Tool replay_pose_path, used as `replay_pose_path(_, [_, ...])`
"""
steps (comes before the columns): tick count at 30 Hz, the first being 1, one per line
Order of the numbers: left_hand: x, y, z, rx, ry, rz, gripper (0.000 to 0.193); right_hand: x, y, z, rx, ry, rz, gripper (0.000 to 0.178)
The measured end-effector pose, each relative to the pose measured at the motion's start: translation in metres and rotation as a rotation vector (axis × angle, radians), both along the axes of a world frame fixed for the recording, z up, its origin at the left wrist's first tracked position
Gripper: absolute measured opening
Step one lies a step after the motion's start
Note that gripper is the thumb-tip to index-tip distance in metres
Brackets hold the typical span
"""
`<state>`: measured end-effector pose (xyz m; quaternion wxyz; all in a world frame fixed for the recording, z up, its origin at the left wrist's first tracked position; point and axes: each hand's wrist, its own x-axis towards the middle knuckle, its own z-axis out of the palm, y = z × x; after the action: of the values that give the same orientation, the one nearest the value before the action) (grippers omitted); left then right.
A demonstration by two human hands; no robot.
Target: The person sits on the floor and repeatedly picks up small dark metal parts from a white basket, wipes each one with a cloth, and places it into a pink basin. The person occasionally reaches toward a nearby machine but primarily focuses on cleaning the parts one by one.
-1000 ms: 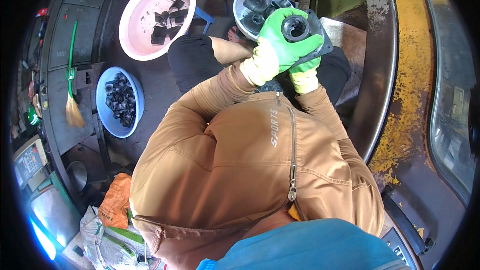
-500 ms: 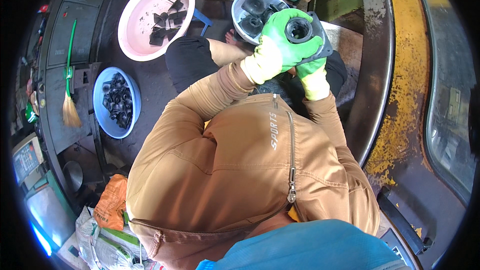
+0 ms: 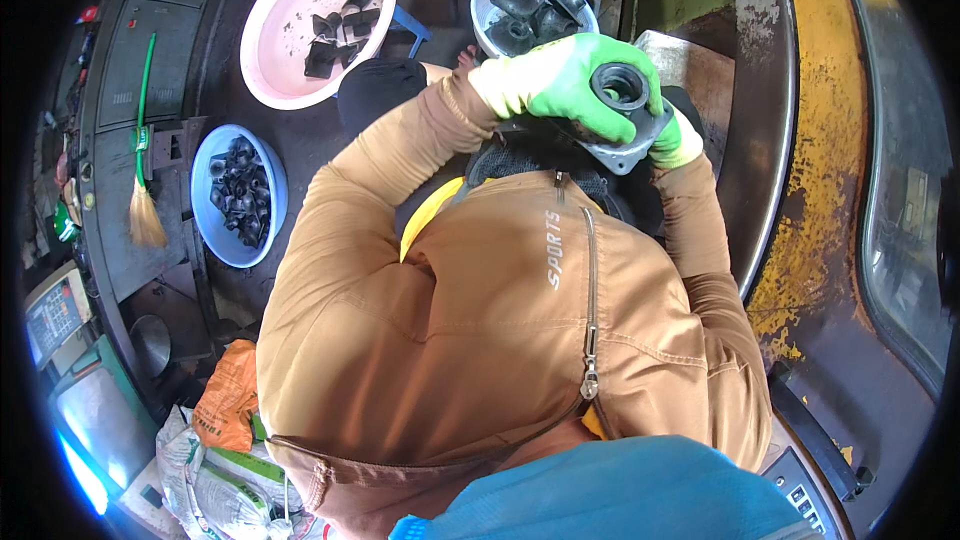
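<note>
As the left hand [image 3: 575,80] clamps gloved fingers round a black flanged part [image 3: 621,92], upper middle of frame, the right hand [image 3: 676,143] touches it, fingers too hidden to tell.

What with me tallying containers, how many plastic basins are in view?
3: a pink basin at upper left, a blue basin below it, and a pale basin at top centre. Others may be hidden.

Your left hand [image 3: 580,80], gloved in green and pale yellow, curls in a grip, its brown-sleeved forearm [image 3: 415,130] slanting inward; your right hand [image 3: 678,143], gloved alike, sits lower in view, partly hidden.
</note>
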<state>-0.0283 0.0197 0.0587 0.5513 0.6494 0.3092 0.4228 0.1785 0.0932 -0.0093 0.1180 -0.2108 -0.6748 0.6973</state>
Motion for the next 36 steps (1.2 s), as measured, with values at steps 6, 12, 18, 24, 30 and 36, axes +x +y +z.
replay_pose_path(6, [-0.022,0.007,0.02,-0.287,-0.295,-0.126,0.061,-0.02,0.001,-0.004,0.399,0.135,-0.043,0.058])
replay_pose_path(12, [0.007,0.007,0.001,0.163,0.041,0.511,0.051,-0.048,-0.018,0.024,0.686,0.253,-0.431,0.09])
replay_pose_path(18, [0.02,0.003,-0.019,0.382,-0.008,0.647,0.042,-0.058,-0.026,0.015,0.683,0.272,-0.561,0.039])
replay_pose_path(24, [0.005,-0.008,0.003,0.251,0.063,0.455,0.039,-0.035,-0.019,0.038,0.539,0.143,-0.267,0.051])
replay_pose_path(30, [-0.003,-0.009,0.01,0.183,0.091,0.216,0.037,-0.019,-0.021,0.063,0.172,-0.029,-0.152,0.057])
replay_pose_path(36, [-0.003,-0.004,0.013,0.211,0.031,-0.157,0.04,0.011,-0.006,0.019,-0.348,0.065,-0.035,0.04])
